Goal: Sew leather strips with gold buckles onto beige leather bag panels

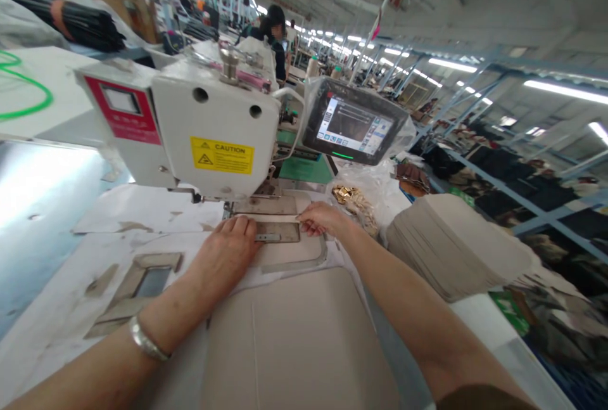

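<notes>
A narrow beige strip (275,219) lies across the metal clamp plate (278,231) under the head of an industrial sewing machine (213,125). My right hand (320,218) pinches the strip's right end between thumb and fingers. At the other end, my left hand (230,248) has its bent fingers close together over the strip, holding it down; their undersides are hidden. Beneath the clamp lies a beige panel (304,250) with rounded corners. Nearer to me is a larger beige panel (304,334) with a straight line along it.
A control screen (354,121) stands right of the machine head. Gold-coloured metal pieces (349,196) lie in clear plastic beside my right hand. Further right is a stack of beige panels (456,245). A rectangular frame (137,289) lies left. A person (275,33) is behind the machine.
</notes>
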The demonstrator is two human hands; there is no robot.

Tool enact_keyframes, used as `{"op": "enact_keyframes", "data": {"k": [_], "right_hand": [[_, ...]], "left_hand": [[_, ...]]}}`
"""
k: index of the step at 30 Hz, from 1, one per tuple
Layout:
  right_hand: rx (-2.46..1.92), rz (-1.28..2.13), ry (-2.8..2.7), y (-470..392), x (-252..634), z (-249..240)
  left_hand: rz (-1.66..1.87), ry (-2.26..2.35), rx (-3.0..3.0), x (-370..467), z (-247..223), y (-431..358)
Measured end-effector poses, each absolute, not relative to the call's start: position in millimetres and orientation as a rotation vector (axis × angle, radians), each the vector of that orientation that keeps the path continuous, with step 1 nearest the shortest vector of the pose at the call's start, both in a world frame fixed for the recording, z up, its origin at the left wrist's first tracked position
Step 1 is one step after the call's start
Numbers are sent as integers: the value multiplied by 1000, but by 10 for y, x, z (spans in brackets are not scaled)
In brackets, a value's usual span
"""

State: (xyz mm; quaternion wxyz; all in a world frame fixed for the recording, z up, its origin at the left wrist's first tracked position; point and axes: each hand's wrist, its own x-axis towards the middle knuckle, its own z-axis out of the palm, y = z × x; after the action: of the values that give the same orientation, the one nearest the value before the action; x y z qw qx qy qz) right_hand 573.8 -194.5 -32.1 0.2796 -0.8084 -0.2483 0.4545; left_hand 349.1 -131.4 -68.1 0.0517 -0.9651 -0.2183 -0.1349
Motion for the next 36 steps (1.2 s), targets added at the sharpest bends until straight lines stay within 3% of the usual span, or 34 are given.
{"op": "enact_keyframes", "data": {"k": [36], "right_hand": [[-2189, 1308, -801, -1114, 4887, -354]], "left_hand": [[-318, -990, -2864, 2628, -614, -649]]}}
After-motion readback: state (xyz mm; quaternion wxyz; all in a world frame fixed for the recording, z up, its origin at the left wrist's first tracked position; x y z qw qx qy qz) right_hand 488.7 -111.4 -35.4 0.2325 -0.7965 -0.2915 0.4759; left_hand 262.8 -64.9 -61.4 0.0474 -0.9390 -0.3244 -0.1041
